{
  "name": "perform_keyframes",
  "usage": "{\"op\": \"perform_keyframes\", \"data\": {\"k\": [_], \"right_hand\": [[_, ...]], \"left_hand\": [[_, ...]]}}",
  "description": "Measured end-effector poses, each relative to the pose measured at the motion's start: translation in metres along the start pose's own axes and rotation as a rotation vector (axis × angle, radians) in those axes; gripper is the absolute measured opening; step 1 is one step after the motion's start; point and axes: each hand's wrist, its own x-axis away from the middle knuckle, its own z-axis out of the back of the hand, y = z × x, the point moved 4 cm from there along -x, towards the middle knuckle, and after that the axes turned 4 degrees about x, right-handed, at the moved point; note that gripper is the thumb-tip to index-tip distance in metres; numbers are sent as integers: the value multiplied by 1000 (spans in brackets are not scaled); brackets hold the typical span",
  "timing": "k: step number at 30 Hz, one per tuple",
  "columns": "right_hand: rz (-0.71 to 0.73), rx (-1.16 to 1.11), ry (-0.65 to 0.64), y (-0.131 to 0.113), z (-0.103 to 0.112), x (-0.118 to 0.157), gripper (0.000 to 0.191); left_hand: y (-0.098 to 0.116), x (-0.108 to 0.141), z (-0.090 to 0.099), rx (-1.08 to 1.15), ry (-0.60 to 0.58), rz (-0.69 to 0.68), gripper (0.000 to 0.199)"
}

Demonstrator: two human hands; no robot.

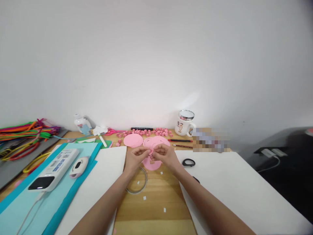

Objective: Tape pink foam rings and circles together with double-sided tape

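My left hand (137, 158) and my right hand (165, 155) meet over the middle of the desk, thumbs and fingertips pinched. Between them is a small pink paper piece (151, 152), mostly hidden by the fingers. Just below and behind it lies a pink paper circle (152, 165) on the wood. Further back are a stack of pink paper circles (156, 141) and another pink circle (133, 140). Small rolled pink paper pieces (163, 132) are heaped along the wall side. A roll of tape (146, 182) lies flat by my left forearm.
White sheets (215, 166) flank the wooden strip, with black-handled scissors (188, 162) on the right one. A white mug (185, 123) stands at the back. Left are a white power bank (54, 171) on blue paper, a white bottle (82, 124) and colourful pipe cleaners (24, 132).
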Motion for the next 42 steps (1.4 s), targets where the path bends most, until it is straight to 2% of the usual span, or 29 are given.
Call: {"op": "perform_keyframes", "data": {"k": [7, 11, 14, 20, 29, 36, 42], "right_hand": [[-69, -127, 23, 5, 3, 0, 44], [-79, -150, 81, 8, 4, 0, 48], [-106, -141, 100, 10, 2, 1, 43], [-194, -152, -18, 13, -8, 5, 32], [-192, -169, 33, 17, -11, 4, 31], [-127, -14, 84, 13, -9, 3, 25], [80, 169, 82, 7, -7, 4, 22]], "left_hand": [[1, 1, 1, 17, 34, -23, 11], [3, 1, 1, -1, 41, -50, 12], [4, 2, 2, -24, 61, -65, 12], [7, 2, 4, -57, 79, -90, 10], [4, 1, 2, -43, 51, -97, 8], [2, 2, 1, -78, 34, -109, 9], [4, 1, 0, -86, 25, -80, 10]]}}
